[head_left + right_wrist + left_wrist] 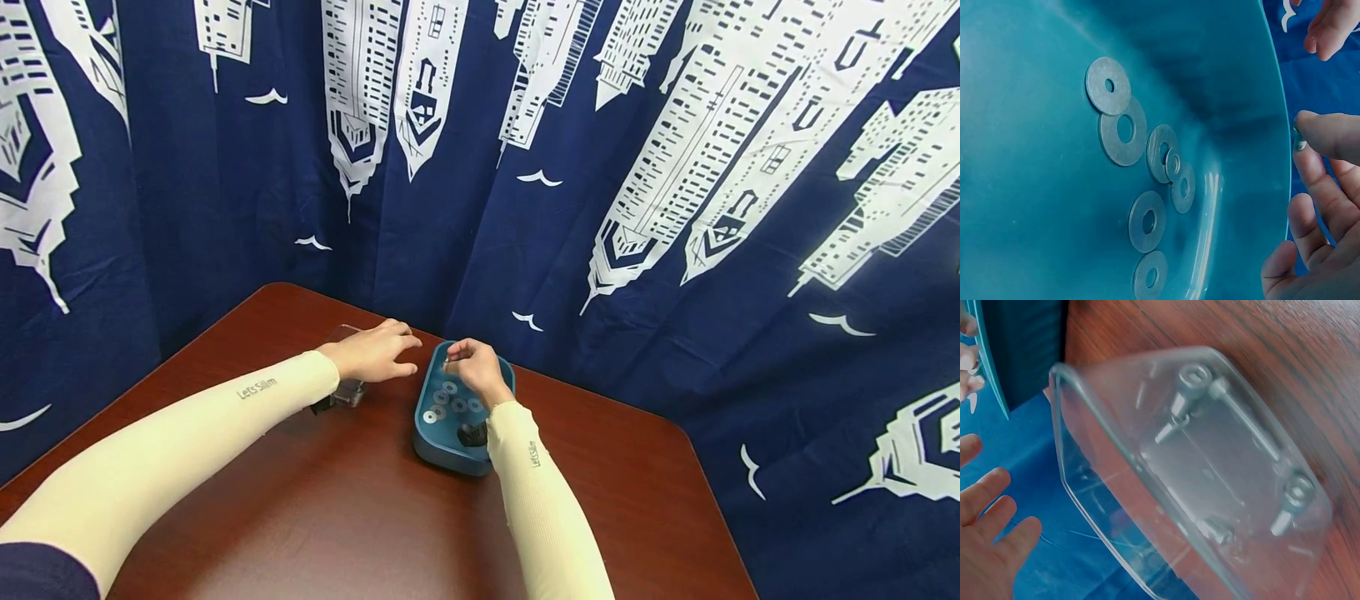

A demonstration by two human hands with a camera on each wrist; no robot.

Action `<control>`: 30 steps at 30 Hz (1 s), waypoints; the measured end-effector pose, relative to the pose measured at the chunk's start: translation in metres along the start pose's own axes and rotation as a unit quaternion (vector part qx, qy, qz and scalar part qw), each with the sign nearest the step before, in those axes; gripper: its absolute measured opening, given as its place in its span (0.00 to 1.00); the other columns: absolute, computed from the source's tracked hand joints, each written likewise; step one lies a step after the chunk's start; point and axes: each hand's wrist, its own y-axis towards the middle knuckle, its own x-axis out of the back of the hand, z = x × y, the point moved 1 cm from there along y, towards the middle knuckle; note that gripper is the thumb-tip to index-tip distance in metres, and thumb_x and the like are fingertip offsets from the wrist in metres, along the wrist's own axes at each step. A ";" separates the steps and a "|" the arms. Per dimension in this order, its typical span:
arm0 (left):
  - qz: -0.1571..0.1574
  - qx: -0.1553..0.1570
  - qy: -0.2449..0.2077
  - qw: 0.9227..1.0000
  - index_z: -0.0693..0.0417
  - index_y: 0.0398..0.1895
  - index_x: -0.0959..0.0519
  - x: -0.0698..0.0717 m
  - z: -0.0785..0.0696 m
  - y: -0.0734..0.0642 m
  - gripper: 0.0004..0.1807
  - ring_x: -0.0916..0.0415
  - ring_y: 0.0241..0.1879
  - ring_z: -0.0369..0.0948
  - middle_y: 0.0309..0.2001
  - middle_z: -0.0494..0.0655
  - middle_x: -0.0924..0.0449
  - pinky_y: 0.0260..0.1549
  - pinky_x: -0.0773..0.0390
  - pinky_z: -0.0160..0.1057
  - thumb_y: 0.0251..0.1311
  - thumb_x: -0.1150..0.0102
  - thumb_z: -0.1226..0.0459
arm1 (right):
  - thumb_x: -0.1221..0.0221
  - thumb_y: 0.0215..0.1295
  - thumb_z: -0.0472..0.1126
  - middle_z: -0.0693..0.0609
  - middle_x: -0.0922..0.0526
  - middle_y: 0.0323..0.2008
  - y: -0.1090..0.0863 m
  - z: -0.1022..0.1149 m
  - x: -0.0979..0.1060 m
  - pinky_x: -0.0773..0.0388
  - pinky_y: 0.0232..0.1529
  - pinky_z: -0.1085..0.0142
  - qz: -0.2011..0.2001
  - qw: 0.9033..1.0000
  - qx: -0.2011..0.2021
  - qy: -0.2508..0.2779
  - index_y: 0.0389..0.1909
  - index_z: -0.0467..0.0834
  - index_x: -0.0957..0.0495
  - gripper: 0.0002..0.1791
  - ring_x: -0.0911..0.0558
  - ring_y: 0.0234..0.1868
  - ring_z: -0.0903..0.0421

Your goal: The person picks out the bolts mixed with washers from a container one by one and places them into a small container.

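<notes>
My right hand (pixel 477 371) is over the far part of a blue plastic bin (pixel 427 450). Its thumb and forefinger pinch a small shiny metal piece (pixel 1299 139), mostly covered by the fingertips, so I cannot tell its kind. Several flat metal washers (pixel 1146 222) lie on the bin's floor, a few overlapping. To the left, my left hand (pixel 371 352) hovers with fingers spread and nothing in them. Below and beside it stands a clear plastic box (pixel 1222 469), holding socket-head bolts (pixel 1297 494) and a long thin metal rod or screw (pixel 1247 419).
Both containers stand on a reddish-brown wooden table (pixel 315 517), toward its far edge. Behind it hangs a dark blue curtain (pixel 465 208) with white building prints. A black object (pixel 472 434) beside the right wrist overlaps the bin in the head view.
</notes>
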 end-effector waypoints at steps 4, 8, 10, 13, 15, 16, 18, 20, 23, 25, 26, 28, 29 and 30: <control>0.001 0.007 0.002 1.000 0.57 0.68 0.26 0.004 0.004 -0.003 0.29 0.36 0.66 0.51 0.65 0.57 0.29 0.64 0.28 0.53 0.68 0.42 0.52 | 0.33 0.56 0.27 0.48 0.16 0.36 -0.001 0.006 0.000 0.20 0.47 0.59 0.004 1.000 0.003 -0.007 0.44 0.38 0.18 0.14 0.18 0.38 0.53; 0.000 0.011 0.004 1.000 0.57 0.67 0.26 0.007 0.008 -0.007 0.29 0.36 0.67 0.52 0.65 0.58 0.29 0.63 0.28 0.54 0.68 0.43 0.51 | 0.33 0.57 0.27 0.48 0.16 0.37 -0.001 0.011 -0.001 0.20 0.48 0.59 0.010 1.000 0.004 -0.008 0.44 0.38 0.18 0.14 0.19 0.39 0.52; -0.003 0.015 0.006 1.000 0.57 0.67 0.26 0.008 0.011 -0.009 0.30 0.36 0.67 0.52 0.65 0.57 0.29 0.63 0.28 0.55 0.68 0.43 0.51 | 0.33 0.58 0.28 0.48 0.16 0.37 -0.001 0.014 -0.002 0.19 0.48 0.58 0.012 1.000 0.007 -0.007 0.45 0.37 0.18 0.13 0.19 0.40 0.52; -0.010 0.017 0.008 1.000 0.57 0.67 0.25 0.011 0.017 -0.012 0.29 0.36 0.66 0.51 0.65 0.56 0.29 0.63 0.28 0.54 0.68 0.42 0.51 | 0.33 0.57 0.28 0.48 0.16 0.37 0.000 0.019 -0.004 0.18 0.49 0.56 0.014 1.000 0.016 -0.005 0.44 0.37 0.18 0.13 0.19 0.39 0.52; -0.014 0.017 0.012 1.000 0.58 0.66 0.25 0.012 0.020 -0.015 0.29 0.35 0.65 0.51 0.64 0.57 0.28 0.62 0.27 0.53 0.68 0.42 0.51 | 0.33 0.56 0.27 0.47 0.17 0.37 0.000 0.022 -0.006 0.18 0.50 0.54 0.017 1.000 0.022 0.000 0.44 0.37 0.18 0.14 0.19 0.39 0.52; -0.017 0.015 0.013 1.000 0.59 0.66 0.25 0.012 0.022 -0.016 0.29 0.35 0.65 0.51 0.63 0.57 0.27 0.62 0.27 0.53 0.68 0.42 0.52 | 0.33 0.56 0.26 0.47 0.17 0.36 0.000 0.023 -0.006 0.18 0.51 0.53 0.017 1.000 0.025 0.002 0.44 0.37 0.18 0.14 0.19 0.38 0.52; -0.023 0.012 0.017 1.000 0.60 0.65 0.24 0.013 0.024 -0.019 0.28 0.34 0.63 0.52 0.61 0.57 0.26 0.61 0.27 0.52 0.67 0.42 0.53 | 0.33 0.55 0.26 0.48 0.17 0.36 0.001 0.024 -0.008 0.18 0.49 0.54 0.018 0.999 0.029 0.003 0.43 0.37 0.18 0.14 0.19 0.38 0.52; -0.028 0.010 0.019 0.999 0.60 0.64 0.24 0.013 0.027 -0.022 0.28 0.33 0.62 0.52 0.60 0.57 0.26 0.61 0.26 0.52 0.67 0.41 0.53 | 0.33 0.54 0.26 0.48 0.17 0.35 0.002 0.025 -0.010 0.18 0.47 0.57 0.019 0.999 0.032 0.002 0.43 0.37 0.18 0.14 0.20 0.37 0.54; -0.038 0.011 0.019 0.999 0.60 0.63 0.23 0.013 0.032 -0.025 0.27 0.33 0.61 0.52 0.59 0.56 0.25 0.61 0.27 0.52 0.66 0.40 0.54 | 0.32 0.54 0.26 0.49 0.16 0.35 0.003 0.028 -0.012 0.19 0.44 0.61 0.025 0.999 0.036 0.006 0.43 0.36 0.18 0.14 0.19 0.37 0.55; -0.041 0.011 0.019 0.999 0.59 0.62 0.22 0.012 0.036 -0.028 0.26 0.33 0.62 0.52 0.59 0.56 0.25 0.62 0.27 0.53 0.66 0.40 0.54 | 0.32 0.54 0.26 0.49 0.16 0.34 0.004 0.031 -0.014 0.19 0.43 0.61 0.032 0.999 0.038 0.011 0.43 0.36 0.18 0.14 0.19 0.37 0.55; -0.042 0.012 0.019 0.999 0.59 0.62 0.22 0.013 0.038 -0.029 0.26 0.33 0.62 0.52 0.59 0.56 0.25 0.62 0.28 0.53 0.66 0.40 0.54 | 0.32 0.54 0.26 0.49 0.16 0.34 0.004 0.032 -0.015 0.20 0.42 0.62 0.035 0.999 0.037 0.012 0.43 0.36 0.18 0.14 0.19 0.37 0.55; -0.042 0.012 0.021 0.999 0.60 0.62 0.22 0.014 0.040 -0.031 0.26 0.33 0.63 0.53 0.58 0.56 0.25 0.63 0.28 0.53 0.65 0.40 0.54 | 0.32 0.54 0.27 0.50 0.17 0.34 0.005 0.034 -0.017 0.20 0.41 0.63 0.038 0.999 0.038 0.012 0.43 0.36 0.18 0.14 0.19 0.36 0.55; -0.042 0.013 0.020 0.999 0.60 0.62 0.22 0.015 0.041 -0.031 0.27 0.34 0.64 0.53 0.59 0.57 0.25 0.63 0.29 0.53 0.66 0.40 0.54 | 0.32 0.54 0.27 0.50 0.17 0.33 0.005 0.035 -0.018 0.20 0.40 0.64 0.037 0.999 0.038 0.010 0.43 0.36 0.18 0.14 0.20 0.36 0.56; -0.042 0.012 0.021 0.999 0.60 0.63 0.23 0.016 0.042 -0.032 0.27 0.34 0.64 0.53 0.59 0.57 0.25 0.63 0.29 0.54 0.66 0.40 0.54 | 0.32 0.54 0.27 0.50 0.16 0.33 0.005 0.036 -0.019 0.21 0.39 0.65 0.035 0.999 0.039 0.010 0.42 0.36 0.18 0.14 0.19 0.36 0.56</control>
